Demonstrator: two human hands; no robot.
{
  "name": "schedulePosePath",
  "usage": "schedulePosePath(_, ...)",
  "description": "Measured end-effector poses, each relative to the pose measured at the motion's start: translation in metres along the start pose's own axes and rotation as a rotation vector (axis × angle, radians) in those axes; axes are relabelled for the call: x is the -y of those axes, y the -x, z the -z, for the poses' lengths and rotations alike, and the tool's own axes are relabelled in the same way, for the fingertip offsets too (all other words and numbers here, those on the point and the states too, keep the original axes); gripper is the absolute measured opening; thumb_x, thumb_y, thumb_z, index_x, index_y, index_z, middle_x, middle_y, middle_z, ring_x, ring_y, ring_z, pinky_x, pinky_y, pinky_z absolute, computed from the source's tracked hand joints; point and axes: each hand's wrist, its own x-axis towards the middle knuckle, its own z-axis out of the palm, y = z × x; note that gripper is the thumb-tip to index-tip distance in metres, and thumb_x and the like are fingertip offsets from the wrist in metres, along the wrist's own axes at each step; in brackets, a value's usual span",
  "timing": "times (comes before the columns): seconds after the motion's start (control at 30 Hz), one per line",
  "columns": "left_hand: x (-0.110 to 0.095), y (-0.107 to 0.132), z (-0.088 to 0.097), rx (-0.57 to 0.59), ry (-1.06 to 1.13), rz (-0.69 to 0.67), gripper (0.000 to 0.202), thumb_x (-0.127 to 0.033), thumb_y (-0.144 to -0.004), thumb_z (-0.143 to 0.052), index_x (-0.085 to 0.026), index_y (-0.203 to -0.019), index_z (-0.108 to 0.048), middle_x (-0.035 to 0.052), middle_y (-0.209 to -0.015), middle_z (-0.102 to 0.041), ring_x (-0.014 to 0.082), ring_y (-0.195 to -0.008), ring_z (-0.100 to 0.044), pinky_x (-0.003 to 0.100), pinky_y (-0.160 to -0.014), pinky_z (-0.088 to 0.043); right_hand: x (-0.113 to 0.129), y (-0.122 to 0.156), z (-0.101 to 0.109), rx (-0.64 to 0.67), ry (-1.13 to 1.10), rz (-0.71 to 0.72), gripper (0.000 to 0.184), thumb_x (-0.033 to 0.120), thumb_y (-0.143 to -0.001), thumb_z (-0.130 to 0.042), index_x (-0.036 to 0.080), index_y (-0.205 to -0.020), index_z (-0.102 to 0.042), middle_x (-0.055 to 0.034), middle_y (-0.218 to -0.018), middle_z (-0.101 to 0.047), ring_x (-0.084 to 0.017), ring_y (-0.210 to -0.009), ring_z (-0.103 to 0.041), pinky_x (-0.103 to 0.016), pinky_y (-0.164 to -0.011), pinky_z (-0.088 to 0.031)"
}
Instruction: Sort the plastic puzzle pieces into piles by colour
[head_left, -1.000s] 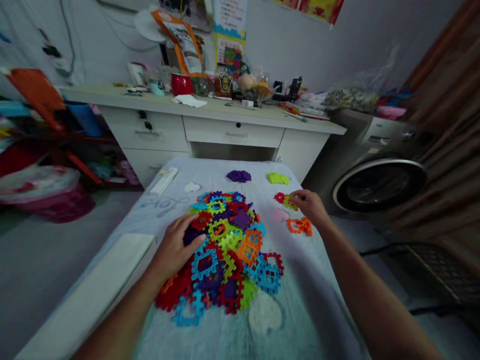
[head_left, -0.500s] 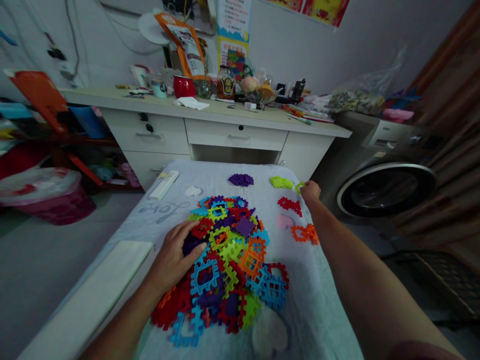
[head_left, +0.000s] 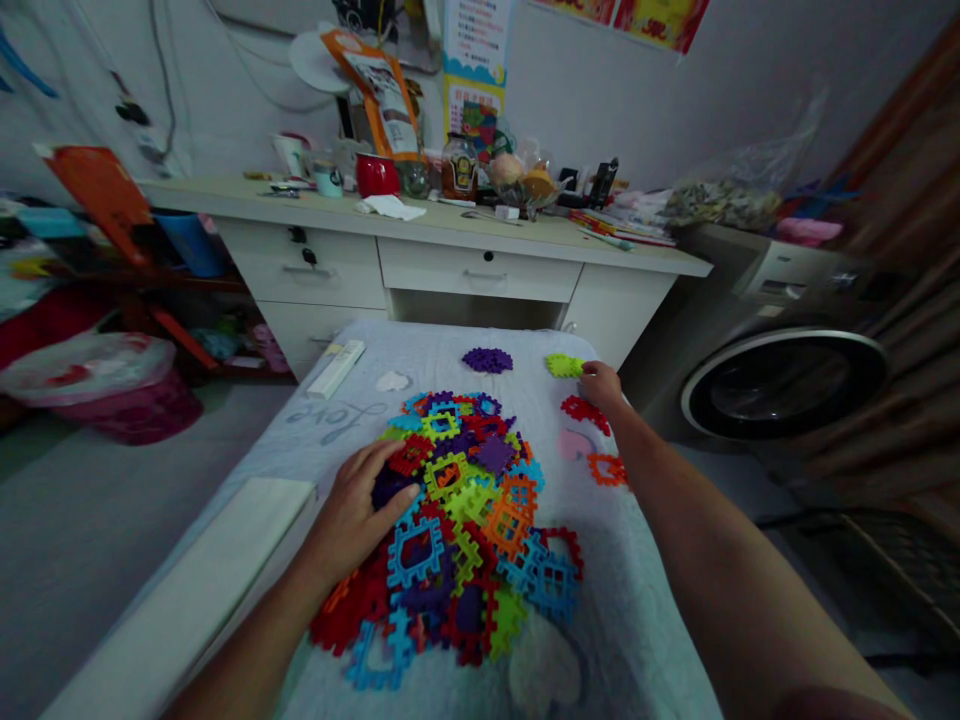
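A heap of coloured interlocking plastic tiles lies in the middle of a pale cloth-covered surface. My left hand rests flat on the heap's left edge, fingers spread over dark purple and red tiles. My right hand reaches to the far right corner, fingers curled at a small stack of lime green tiles. Sorted small piles lie nearby: purple tiles, red tiles and orange tiles.
A white desk cluttered with cups, jars and papers stands beyond the surface. A washing machine is at the right. A white box lies at the far left of the cloth. Shelves and a pink basket stand left.
My right hand moved from the red and orange piles up to the green stack at the far corner, carrying a green tile there. My left hand stayed on the heap.
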Motion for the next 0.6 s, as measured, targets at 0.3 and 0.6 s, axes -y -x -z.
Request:
schedulePosePath(0.3,-0.003,0.000,0.001,0.016,0.034,0.023,0.053,-0.052,-0.085,-0.057,-0.023,-0.128,-0.053,0.0101,-0.136,-0.053,0.0279,-0.128,-0.047,0.050,-0.110,-0.037,0.002,0.004,-0.004,0.064,0.043,0.078,0.033,0.006,-0.075,-0.052,0.014,-0.100,-0.072,-0.0143,-0.110,-0.071,-0.026,-0.105,-0.066,-0.036,-0.094,-0.048)
schedulePosePath(0.6,-0.003,0.000,0.002,0.026,0.035,0.023,0.052,-0.050,-0.085,-0.058,-0.024,-0.130,-0.052,0.0103,-0.138,-0.051,0.0288,-0.129,-0.046,0.052,-0.110,-0.037,0.006,-0.016,-0.012,0.109,0.042,0.118,0.039,0.003,-0.071,-0.050,0.013,-0.102,-0.071,-0.0097,-0.096,-0.072,-0.020,-0.087,-0.068,-0.027,-0.079,-0.051)
